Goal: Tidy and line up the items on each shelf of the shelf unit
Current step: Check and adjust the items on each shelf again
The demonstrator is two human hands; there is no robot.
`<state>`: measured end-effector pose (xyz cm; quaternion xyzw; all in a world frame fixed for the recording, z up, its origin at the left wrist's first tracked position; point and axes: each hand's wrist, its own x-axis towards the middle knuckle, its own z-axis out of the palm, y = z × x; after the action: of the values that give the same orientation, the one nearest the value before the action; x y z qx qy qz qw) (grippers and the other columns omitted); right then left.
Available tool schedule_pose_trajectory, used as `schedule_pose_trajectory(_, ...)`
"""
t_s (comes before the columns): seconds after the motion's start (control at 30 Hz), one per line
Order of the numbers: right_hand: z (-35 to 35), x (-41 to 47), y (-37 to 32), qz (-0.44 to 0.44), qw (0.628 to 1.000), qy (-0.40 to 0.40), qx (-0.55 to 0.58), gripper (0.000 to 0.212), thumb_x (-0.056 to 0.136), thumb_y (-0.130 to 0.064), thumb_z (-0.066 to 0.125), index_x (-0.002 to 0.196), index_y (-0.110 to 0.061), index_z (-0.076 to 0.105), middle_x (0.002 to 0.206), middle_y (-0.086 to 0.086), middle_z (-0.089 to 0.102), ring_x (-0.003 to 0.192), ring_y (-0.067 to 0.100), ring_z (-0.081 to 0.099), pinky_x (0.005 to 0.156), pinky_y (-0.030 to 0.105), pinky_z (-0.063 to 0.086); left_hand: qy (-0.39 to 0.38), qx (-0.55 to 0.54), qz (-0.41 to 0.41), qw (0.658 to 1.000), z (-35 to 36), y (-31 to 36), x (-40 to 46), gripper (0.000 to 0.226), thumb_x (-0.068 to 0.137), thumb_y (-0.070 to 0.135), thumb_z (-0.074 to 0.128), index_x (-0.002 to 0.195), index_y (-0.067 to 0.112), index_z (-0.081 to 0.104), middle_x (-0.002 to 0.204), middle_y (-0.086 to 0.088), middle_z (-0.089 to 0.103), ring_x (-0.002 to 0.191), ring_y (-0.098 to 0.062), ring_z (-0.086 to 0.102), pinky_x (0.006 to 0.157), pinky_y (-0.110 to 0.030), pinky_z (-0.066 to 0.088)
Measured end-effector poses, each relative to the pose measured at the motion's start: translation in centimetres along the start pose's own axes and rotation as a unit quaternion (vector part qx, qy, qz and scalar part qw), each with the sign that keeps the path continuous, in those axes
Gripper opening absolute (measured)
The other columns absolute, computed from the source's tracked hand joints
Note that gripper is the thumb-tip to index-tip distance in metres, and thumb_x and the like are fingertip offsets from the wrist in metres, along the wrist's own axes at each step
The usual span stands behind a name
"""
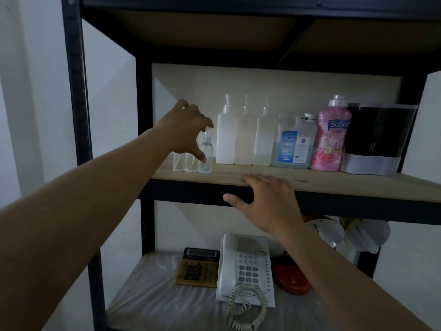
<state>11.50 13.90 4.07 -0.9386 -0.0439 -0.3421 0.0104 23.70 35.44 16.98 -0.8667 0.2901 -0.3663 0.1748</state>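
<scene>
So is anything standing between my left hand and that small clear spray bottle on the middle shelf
Nothing visible does. The left hand is already at the small clear spray bottle, fingers at its cap and thumb low on its body. The other clear bottles stand to its left and the white pump bottle to its right.

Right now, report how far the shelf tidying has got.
Done, by the look of it: on the middle shelf three white pump bottles, a blue-label jug, a pink bottle and a black pouch stand in a row. In hand: the left hand is at the small clear spray bottles; the right hand rests on the shelf edge. Left: the lower shelf, where calculator, telephone and a red item sit loosely.
</scene>
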Motion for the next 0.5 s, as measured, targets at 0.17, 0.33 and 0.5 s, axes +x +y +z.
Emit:
schedule_pose_trajectory(0.17, 0.0, 0.0, 0.0, 0.001, 1.0, 0.0, -0.003, 0.079, 0.087, -0.086, 0.032, 0.133, -0.027, 0.058, 0.13, -0.009, 0.064, 0.118, 0.013, 0.058, 0.103, 0.036, 0.037, -0.009, 0.037, -0.008, 0.999, 0.3, 0.2, 0.9, 0.102, 0.057, 0.09, 0.063, 0.139, 0.029, 0.051, 0.124, 0.006, 0.065, 0.125, -0.02, 0.05, 0.11, -0.043, 0.027)
schedule_pose_trajectory(0.33, 0.1, 0.0, 0.1, -0.003, 1.0, 0.0, 0.002, 0.076, 0.088, -0.085, 0.033, 0.13, -0.027, 0.059, 0.129, -0.009, 0.065, 0.118, 0.013, 0.058, 0.102, 0.037, 0.035, -0.039, 0.082, -0.03, 0.995, 0.4, 0.8, 2.1, 0.104, 0.055, 0.092, 0.061, 0.139, 0.03, 0.051, 0.118, 0.004, 0.066, 0.119, -0.02, 0.053, 0.107, -0.042, 0.029)
schedule_pose_trajectory(0.5, 0.3, 0.1, 0.2, -0.006, 1.0, -0.003, -0.003, 0.078, 0.088, -0.085, 0.03, 0.13, -0.027, 0.059, 0.129, -0.008, 0.064, 0.118, 0.015, 0.057, 0.102, 0.038, 0.035, -0.072, 0.13, -0.056, 0.987, 0.1, 2.0, 3.3, 0.102, 0.056, 0.091, 0.063, 0.136, 0.028, 0.053, 0.118, -0.001, 0.065, 0.116, -0.021, 0.053, 0.108, -0.041, 0.027)
